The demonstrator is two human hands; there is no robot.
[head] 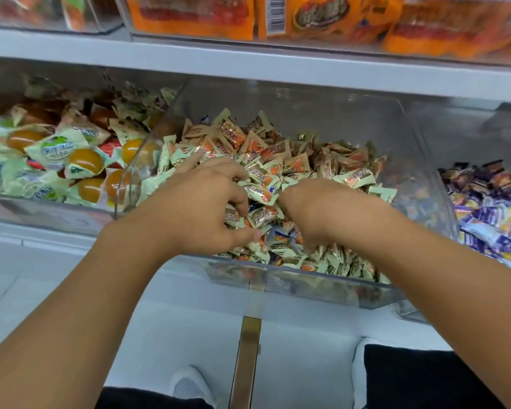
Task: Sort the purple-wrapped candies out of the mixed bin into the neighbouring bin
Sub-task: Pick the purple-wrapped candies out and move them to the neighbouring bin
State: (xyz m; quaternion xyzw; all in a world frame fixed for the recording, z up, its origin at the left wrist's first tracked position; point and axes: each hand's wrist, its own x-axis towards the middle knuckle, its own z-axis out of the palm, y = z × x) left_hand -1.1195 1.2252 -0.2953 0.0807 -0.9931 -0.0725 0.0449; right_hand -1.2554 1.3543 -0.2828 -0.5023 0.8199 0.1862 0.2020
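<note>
Searching is being done in the mixed bin (307, 293), both hands being dug into the pale-green and orange wrappers (266, 163). The left hand (201, 202) is being curled among candies, though one gripped piece cannot be confirmed; the right hand (316, 214) is being buried, fingers hidden. Purple-wrapped candies (281, 234) are being glimpsed between the hands. Next, one must be pinched and carried rightward to the neighbouring bin (490, 208), where purple ones are being collected.

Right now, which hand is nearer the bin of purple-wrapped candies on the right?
Right. The right hand digs in the middle mixed bin, on the side toward the purple candy bin. The left hand works farther away, near that bin's left wall.
</note>
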